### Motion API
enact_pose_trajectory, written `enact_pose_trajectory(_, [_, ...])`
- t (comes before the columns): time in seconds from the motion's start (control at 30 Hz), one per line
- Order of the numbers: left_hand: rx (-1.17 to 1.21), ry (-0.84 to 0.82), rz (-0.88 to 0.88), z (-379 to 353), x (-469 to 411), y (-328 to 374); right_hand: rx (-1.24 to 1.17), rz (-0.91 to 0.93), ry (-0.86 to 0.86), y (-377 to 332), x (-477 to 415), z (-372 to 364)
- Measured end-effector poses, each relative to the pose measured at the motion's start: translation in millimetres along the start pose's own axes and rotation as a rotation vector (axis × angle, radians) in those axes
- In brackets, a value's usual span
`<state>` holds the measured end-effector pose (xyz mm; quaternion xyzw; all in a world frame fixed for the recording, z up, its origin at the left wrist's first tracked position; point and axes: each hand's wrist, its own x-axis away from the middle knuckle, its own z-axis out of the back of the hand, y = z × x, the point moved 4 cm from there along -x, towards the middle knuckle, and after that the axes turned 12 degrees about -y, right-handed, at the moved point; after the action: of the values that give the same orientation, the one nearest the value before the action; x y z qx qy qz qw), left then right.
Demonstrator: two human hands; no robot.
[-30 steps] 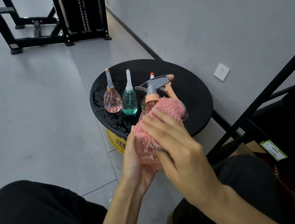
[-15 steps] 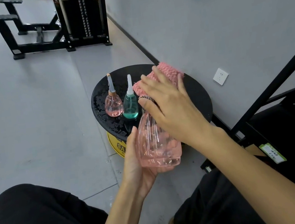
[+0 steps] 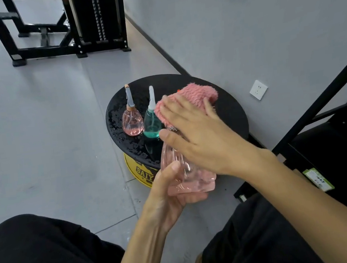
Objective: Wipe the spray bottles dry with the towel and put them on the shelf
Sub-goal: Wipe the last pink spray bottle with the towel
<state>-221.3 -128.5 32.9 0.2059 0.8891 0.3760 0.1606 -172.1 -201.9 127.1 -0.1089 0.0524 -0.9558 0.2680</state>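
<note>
Head: three spray bottles (image 3: 186, 173) (image 3: 132, 123) (image 3: 151, 125) (one towel (image 3: 190, 96))

A round black table (image 3: 229, 113) beaded with water sits mid-view on a yellow base (image 3: 139, 172) showing at its 7 o'clock edge, with a white wall socket (image 3: 258, 89) at 2 o'clock and a black gym frame (image 3: 94, 14) on the grey floor (image 3: 36, 126) at 11 o'clock.
</note>
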Motion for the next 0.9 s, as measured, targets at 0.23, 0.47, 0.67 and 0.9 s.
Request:
enact_pose_trajectory(0.23, [0.066, -0.021, 0.018, 1, 0, -5, -0.071, -0.040, 0.004, 32, -7, 12])
enact_pose_trajectory(0.47, [-0.021, -0.029, 0.003, 2, 1, -3, -0.051, 0.101, -0.021, 17, 3, -7])
enact_pose_trajectory(0.67, [0.041, -0.015, 0.029, -2, 0, -9, -0.107, 0.046, -0.006, 35, -7, 9])
enact_pose_trajectory(0.9, [0.013, -0.011, 0.047, 0, 0, -13, -0.031, 0.077, -0.009, 16, -1, -4])
